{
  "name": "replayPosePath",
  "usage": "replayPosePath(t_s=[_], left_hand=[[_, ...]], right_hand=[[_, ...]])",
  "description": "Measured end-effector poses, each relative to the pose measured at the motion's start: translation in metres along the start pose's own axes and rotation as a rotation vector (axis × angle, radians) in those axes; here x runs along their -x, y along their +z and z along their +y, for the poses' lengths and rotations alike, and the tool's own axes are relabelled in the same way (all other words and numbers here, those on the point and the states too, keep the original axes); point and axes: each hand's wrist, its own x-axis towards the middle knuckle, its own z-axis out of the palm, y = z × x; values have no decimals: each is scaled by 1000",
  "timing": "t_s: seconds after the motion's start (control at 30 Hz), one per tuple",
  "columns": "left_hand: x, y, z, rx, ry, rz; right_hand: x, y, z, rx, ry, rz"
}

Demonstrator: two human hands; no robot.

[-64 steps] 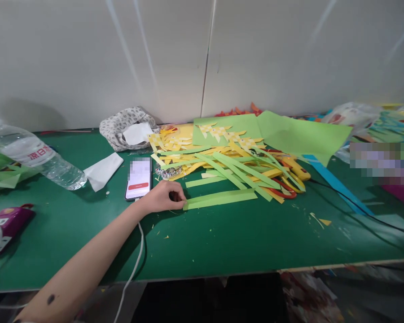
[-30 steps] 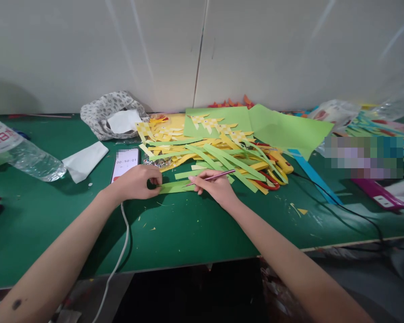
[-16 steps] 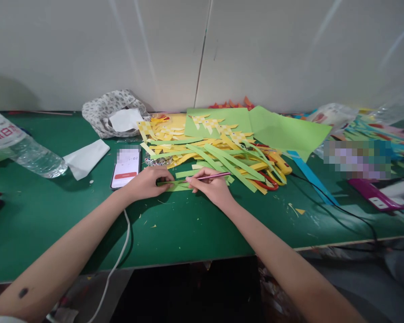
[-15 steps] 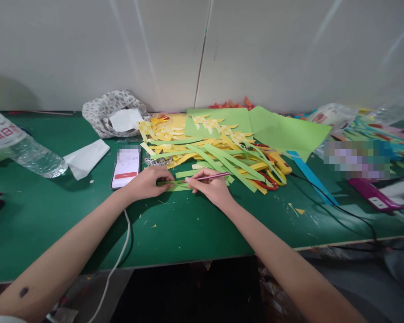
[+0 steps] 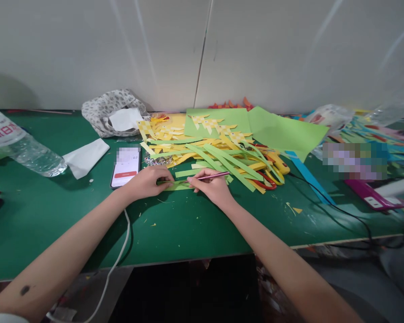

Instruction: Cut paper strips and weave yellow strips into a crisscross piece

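My left hand point(image 5: 155, 180) is closed on the end of a narrow green paper strip point(image 5: 178, 186) lying on the table. In my right hand point(image 5: 210, 186), closed as if writing, is a slim pink pen-shaped tool point(image 5: 215, 175); its tip rests at the strip, and its exact kind does not show. Just beyond both hands lies a heap of loose green paper strips point(image 5: 222, 159) and yellow ones. Behind these are folded yellow checkered paper fish point(image 5: 205, 122). Red-handled scissors point(image 5: 268, 183) lie partly under the heap.
A phone point(image 5: 125, 168) lies beside my left forearm, with a white cable point(image 5: 121, 255) running off the edge. To the left are a water bottle point(image 5: 27, 146) and white paper point(image 5: 86, 158). A yellow glue gun point(image 5: 278, 163), a blue strip point(image 5: 311, 177) and a purple power strip point(image 5: 373, 197) lie right.
My right hand and the pink tool have shifted very slightly to the right along the strip. My left hand keeps its place. The camera view has moved a little.
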Motion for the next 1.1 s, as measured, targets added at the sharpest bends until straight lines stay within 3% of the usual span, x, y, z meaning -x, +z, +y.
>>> replayPosePath(t_s=[0.43, 0.8, 1.1], left_hand=[[1, -1, 1, -1, -22, -17], [2, -4, -2, -40, -16, -54], [-17, -1, 34, -235, -117, -158]], right_hand=[[-1, -9, -1, -12, 23, 77], [-1, -15, 1, -54, 35, 65], [-4, -17, 2, -68, 49, 45]])
